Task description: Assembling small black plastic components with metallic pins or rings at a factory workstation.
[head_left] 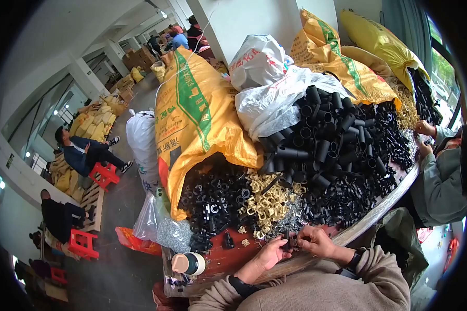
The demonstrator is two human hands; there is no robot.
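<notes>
My left hand (271,253) holds a small black part (287,239) upright between thumb and fingers, above the near edge of the red tabletop (228,265). Close beside it, my right hand (316,242) is closed in a pinch near the part; what its fingertips hold is too small to make out. Just beyond the hands lie a pile of thin silver metal pieces (290,215) and a heap of gold-coloured clamp-like pieces (267,196). Small black parts (334,202) spread to the right, and black ring-shaped fittings (213,205) lie to the left.
A lidded cup (188,263) stands at the left corner by a clear bag of silver bits (174,233). Behind rise black tubes (324,147), a yellow woven sack (202,114) and white bags (267,93). At right, a co-worker's hands (425,137) touch the pile. Seated people are far left.
</notes>
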